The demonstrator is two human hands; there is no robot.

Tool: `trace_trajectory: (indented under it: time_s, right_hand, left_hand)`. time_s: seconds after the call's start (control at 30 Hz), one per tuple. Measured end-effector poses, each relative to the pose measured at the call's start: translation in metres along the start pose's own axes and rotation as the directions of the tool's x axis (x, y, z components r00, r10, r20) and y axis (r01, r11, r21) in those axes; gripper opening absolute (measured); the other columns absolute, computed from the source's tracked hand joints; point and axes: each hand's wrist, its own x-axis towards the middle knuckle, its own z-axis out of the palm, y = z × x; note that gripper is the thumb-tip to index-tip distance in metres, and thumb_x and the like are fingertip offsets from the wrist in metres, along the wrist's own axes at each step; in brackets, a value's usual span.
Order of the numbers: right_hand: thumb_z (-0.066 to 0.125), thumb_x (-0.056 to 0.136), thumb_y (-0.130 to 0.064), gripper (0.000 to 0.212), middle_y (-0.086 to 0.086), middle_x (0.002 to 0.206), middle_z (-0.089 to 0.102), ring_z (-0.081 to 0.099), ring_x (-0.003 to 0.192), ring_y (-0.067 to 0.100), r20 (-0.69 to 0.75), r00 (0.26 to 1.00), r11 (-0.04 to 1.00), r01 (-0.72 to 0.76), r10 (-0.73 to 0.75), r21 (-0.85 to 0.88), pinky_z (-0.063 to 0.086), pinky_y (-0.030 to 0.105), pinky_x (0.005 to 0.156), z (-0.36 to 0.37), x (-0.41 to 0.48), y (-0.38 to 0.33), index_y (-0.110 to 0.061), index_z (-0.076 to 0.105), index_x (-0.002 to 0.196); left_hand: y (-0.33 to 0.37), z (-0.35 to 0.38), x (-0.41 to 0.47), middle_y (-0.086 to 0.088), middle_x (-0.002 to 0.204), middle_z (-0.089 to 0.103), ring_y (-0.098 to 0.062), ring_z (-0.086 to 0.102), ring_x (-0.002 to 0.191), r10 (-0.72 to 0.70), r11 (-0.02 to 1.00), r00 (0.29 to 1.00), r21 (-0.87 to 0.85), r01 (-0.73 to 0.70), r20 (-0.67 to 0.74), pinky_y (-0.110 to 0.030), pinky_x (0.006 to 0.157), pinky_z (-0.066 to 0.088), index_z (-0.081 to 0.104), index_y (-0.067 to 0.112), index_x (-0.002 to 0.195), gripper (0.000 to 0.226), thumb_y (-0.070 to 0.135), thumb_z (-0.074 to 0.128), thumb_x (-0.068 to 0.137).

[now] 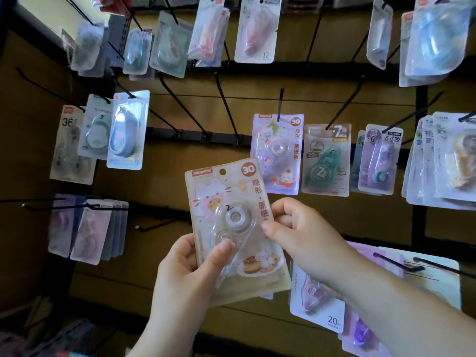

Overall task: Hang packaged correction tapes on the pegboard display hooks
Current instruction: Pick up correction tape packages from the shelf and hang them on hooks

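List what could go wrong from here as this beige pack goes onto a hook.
1. The beige pack is tilted, held by the left hand and right hand; its small hang hole could miss a hook tip.
2. The lilac pack hangs close above; it may get knocked.
3. The bare hooks point outward and could poke fingers.

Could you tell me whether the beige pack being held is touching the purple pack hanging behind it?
Cannot tell. In the head view the beige pack's top corner overlaps the purple pack's lower left edge, but one view cannot show the depth between them.
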Motion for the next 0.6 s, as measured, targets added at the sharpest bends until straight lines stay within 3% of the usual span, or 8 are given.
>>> trace_trajectory:
  time_s: [0.1,0.2,0.23,0.3,0.37,0.43,0.5,0.6]
  right_hand:
    - [0.047,0.092,-0.017,0.019,-0.007,0.074,0.061,0.057,0.071,0.012,-0.093,0.996,0.999,0.006,-0.002,0.036,0.045,0.019,0.063,0.003,0.005,0.002,-0.025,0.048,0.075]
    - [0.045,0.093,-0.015,0.021,-0.002,0.073,0.058,0.052,0.068,0.015,-0.253,0.966,0.998,0.064,-0.055,0.029,0.039,0.021,0.056,-0.005,0.013,-0.002,-0.024,0.044,0.073]
    - [0.045,0.093,-0.016,0.022,-0.003,0.072,0.058,0.051,0.064,0.014,-0.312,0.947,0.996,0.087,-0.079,0.012,0.040,0.018,0.054,-0.011,0.017,-0.005,-0.025,0.044,0.073]
    - [0.044,0.094,-0.017,0.023,-0.010,0.070,0.056,0.051,0.058,0.006,-0.405,0.906,0.992,0.129,-0.122,-0.010,0.038,0.007,0.044,-0.025,0.026,-0.012,-0.027,0.043,0.073]
    - [0.043,0.094,-0.018,0.022,-0.012,0.073,0.055,0.053,0.061,0.001,-0.466,0.875,0.990,0.142,-0.133,-0.015,0.042,0.005,0.043,-0.037,0.035,-0.018,-0.028,0.043,0.075]
    - [0.042,0.095,-0.018,0.014,-0.013,0.074,0.053,0.052,0.066,0.002,-0.518,0.843,0.989,0.144,-0.144,-0.041,0.043,0.006,0.046,-0.046,0.043,-0.021,-0.024,0.045,0.083]
    - [0.041,0.095,-0.018,0.005,-0.014,0.073,0.050,0.048,0.064,-0.001,-0.549,0.821,0.988,0.142,-0.154,-0.064,0.038,0.001,0.043,-0.052,0.051,-0.025,-0.019,0.045,0.091]
    - [0.040,0.095,-0.018,0.004,-0.015,0.071,0.046,0.044,0.061,0.000,-0.564,0.811,0.987,0.129,-0.158,-0.091,0.038,0.006,0.046,-0.056,0.059,-0.030,-0.018,0.044,0.094]
  left_hand:
    - [0.004,0.007,0.001,0.011,0.069,0.074,-0.006,0.070,0.063,0.052,0.994,0.998,0.092,-0.054,0.025,-0.018,0.048,0.054,0.063,0.025,0.078,0.029,0.041,0.060,0.053]
    - [0.005,0.009,0.008,0.010,0.073,0.073,-0.006,0.068,0.069,0.197,0.935,0.979,0.293,-0.201,0.043,-0.019,0.058,0.054,0.060,0.029,0.074,0.028,0.053,0.054,0.061]
    - [0.003,0.008,0.013,0.009,0.071,0.070,-0.004,0.064,0.072,0.273,0.884,0.962,0.386,-0.263,0.031,-0.015,0.063,0.050,0.058,0.032,0.073,0.020,0.051,0.053,0.069]
    - [0.002,0.004,0.023,0.024,0.082,0.058,0.006,0.052,0.084,0.437,0.726,0.899,0.574,-0.378,0.038,-0.002,0.075,0.037,0.055,0.036,0.080,0.002,0.035,0.057,0.078]
    - [-0.003,-0.001,0.034,0.026,0.104,0.046,0.010,0.038,0.100,0.505,0.598,0.857,0.676,-0.431,0.099,0.002,0.084,0.025,0.057,0.030,0.101,0.022,0.025,0.061,0.080]
    - [-0.009,-0.004,0.040,0.022,0.118,0.038,0.006,0.030,0.113,0.446,0.576,0.883,0.709,-0.407,0.145,-0.010,0.095,0.022,0.051,0.025,0.121,0.041,0.024,0.061,0.082]
    - [-0.015,-0.007,0.043,0.024,0.115,0.041,0.005,0.035,0.110,0.328,0.620,0.926,0.697,-0.360,0.186,-0.015,0.093,0.027,0.044,0.028,0.128,0.047,0.028,0.059,0.083]
    - [-0.022,-0.012,0.045,0.032,0.095,0.045,0.007,0.048,0.091,0.265,0.654,0.938,0.673,-0.346,0.225,-0.010,0.079,0.036,0.047,0.037,0.113,0.032,0.027,0.058,0.085]
